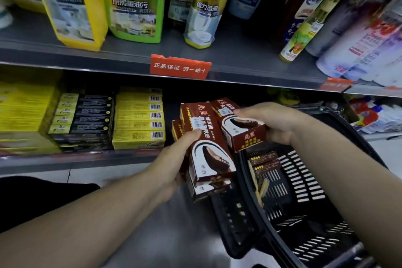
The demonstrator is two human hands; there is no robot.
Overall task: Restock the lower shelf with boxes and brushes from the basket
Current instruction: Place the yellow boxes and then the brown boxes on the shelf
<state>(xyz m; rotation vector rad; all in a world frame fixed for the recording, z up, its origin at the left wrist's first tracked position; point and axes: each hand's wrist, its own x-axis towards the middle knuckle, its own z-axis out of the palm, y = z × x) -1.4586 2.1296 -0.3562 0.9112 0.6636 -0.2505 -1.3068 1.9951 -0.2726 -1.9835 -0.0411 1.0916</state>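
Our left hand (174,159) grips a stack of brown shoe-polish boxes (206,148), thumb curled over the top box's face and fingers hidden beneath; we count at least two or three boxes in that stack, tilted with their far ends toward the shelf. Our right hand (274,124) holds one more brown box (241,128), fingers wrapped over its far end, and this box touches the right side of the stack. Both hands hover in front of the lower shelf (76,159), just above the near-left rim of the black basket (304,191). Inside the basket, against its left wall, lie wooden brushes (261,187) with pale bristles and two small dark boxes (264,161) beside them. On the lower shelf, toward its left end, stand stacks of yellow boxes (139,119), with black-and-yellow boxes (84,119) just left of them. A red label (180,67) hangs on the front edge of the upper shelf (65,54), which carries cleaner bottles (134,2).
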